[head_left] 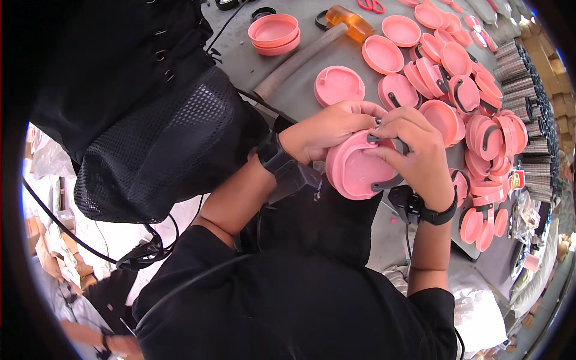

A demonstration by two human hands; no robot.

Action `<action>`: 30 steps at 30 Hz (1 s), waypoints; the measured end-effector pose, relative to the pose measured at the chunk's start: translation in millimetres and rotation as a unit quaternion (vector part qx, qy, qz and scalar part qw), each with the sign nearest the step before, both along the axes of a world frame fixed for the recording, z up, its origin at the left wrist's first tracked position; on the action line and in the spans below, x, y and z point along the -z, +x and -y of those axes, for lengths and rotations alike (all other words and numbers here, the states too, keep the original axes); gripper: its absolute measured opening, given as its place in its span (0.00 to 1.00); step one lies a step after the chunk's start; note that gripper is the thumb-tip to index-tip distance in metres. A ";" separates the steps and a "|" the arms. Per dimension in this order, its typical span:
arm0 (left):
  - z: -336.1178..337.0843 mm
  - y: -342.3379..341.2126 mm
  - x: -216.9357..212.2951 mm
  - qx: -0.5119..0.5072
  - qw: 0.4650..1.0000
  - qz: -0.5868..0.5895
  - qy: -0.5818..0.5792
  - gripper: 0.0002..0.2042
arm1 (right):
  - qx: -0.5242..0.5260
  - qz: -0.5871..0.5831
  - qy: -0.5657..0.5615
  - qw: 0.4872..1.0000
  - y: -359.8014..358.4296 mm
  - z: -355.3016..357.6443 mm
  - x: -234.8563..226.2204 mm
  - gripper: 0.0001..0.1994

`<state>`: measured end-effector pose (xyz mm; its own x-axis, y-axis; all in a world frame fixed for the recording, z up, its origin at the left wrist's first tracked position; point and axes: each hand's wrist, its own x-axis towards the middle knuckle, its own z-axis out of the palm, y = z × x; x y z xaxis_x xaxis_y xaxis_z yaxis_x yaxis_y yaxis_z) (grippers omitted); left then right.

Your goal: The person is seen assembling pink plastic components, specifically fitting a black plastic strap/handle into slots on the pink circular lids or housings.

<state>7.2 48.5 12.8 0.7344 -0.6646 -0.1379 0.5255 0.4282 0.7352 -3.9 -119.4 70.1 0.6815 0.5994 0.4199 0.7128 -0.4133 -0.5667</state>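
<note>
Nearest the lens is the person's own dark-clothed torso [288, 300], with both forearms rising from it toward the worktop [264, 66]. The left hand [327, 129] is wrapped around the upper left edge of a round pink lid [354, 171], fingers curled over the rim and closed on it. The right hand [414, 147] is closed too, its fingertips pinching a dark curved handle strip [387, 183] against the lid's face, near the top where the strip's end meets the plastic. The lid is held in the air, tilted toward the face, just in front of the worktop's near edge.

To seat the strip cleanly, I would judge it best that the left hand keep the lid steady by its rim while the right thumb presses the strip's end squarely into its slot; pushing at an angle could bend the strip or let it pop out. Whether the far end is already seated I cannot tell.

Both wrists are bent inward, each wearing a black band [277, 157] with a small device, elbows low.

Outward, more pink lids lie on the worktop: a heap with dark handles fitted [480, 129] to the right, plain ones [382, 54] beyond, a small stack [274, 33] farther off, and a mallet with an amber head [351, 23]. Black mesh fabric [156, 150] hangs at left.
</note>
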 end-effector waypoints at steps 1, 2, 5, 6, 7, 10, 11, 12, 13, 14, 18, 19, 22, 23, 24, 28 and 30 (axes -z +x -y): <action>1.5 -0.3 -0.1 0.002 1.000 -0.001 -0.002 0.14 | 0.002 -0.001 -0.002 1.000 1.8 2.9 -1.3 0.11; 2.8 -1.2 -1.2 -0.013 1.000 -0.025 -0.008 0.15 | 0.011 -0.015 -0.004 1.000 3.5 6.8 -2.5 0.12; 1.6 -5.3 -7.3 -0.059 0.995 -0.041 -0.071 0.18 | 0.050 0.001 -0.019 0.999 10.2 17.8 0.1 0.12; 2.0 -7.8 -9.5 -0.091 0.987 -0.033 -0.126 0.19 | 0.088 -0.010 0.017 0.996 10.7 19.6 -0.6 0.11; 6.9 -13.9 -13.1 -0.089 0.987 -0.033 -0.129 0.19 | 0.126 -0.020 0.052 0.990 11.2 21.9 -2.8 0.11; 19.5 -25.8 -15.0 -0.140 0.982 0.056 -0.114 0.17 | 0.157 0.001 0.092 0.983 14.0 24.0 -1.9 0.11; 20.1 -26.3 -13.6 -0.139 0.982 0.057 -0.117 0.17 | 0.168 0.016 0.102 0.980 13.6 22.1 -3.0 0.11; 19.8 -27.4 -14.0 -0.154 0.979 0.046 -0.126 0.17 | 0.176 0.026 0.108 0.978 13.7 21.1 -1.1 0.11; 19.6 -27.2 -15.7 -0.167 0.976 0.035 -0.136 0.17 | 0.177 0.029 0.105 0.978 12.7 19.5 0.0 0.11; 19.3 -27.0 -16.1 -0.166 0.976 0.036 -0.139 0.17 | 0.195 0.033 0.113 0.974 10.7 17.4 0.8 0.11; 18.6 -27.8 -17.3 -0.178 0.973 0.036 -0.144 0.16 | 0.240 0.041 0.112 0.964 0.2 11.9 1.8 0.10; 20.3 -27.5 -18.0 -0.175 0.973 0.035 -0.148 0.16 | 0.260 0.036 0.113 0.958 -2.8 11.4 0.8 0.10; 27.0 -23.8 -8.3 -0.172 0.970 0.046 -0.164 0.17 | 0.263 0.078 0.083 0.958 -7.5 18.4 5.4 0.08; 29.3 -22.6 -14.5 -0.162 0.972 0.058 -0.160 0.18 | 0.265 0.077 0.075 0.958 -8.6 24.1 7.3 0.08; 29.0 -21.7 -7.9 -0.180 0.972 0.088 -0.121 0.18 | 0.269 0.075 0.068 0.958 -8.4 23.6 13.4 0.07; 33.2 -2.5 -6.2 -0.239 0.959 0.151 0.022 0.30 | 0.251 0.096 0.093 0.959 4.8 30.2 30.7 0.08; 30.6 5.4 -18.3 -0.199 0.933 0.277 0.118 0.37 | 0.234 0.077 0.103 0.964 5.2 39.9 28.6 0.08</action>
<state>12.6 17.9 31.1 0.9186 -0.3227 0.2281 -0.1292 0.3001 0.9451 1.3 -159.4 41.5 0.7771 0.1346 0.6148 0.5575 -0.6004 -0.5733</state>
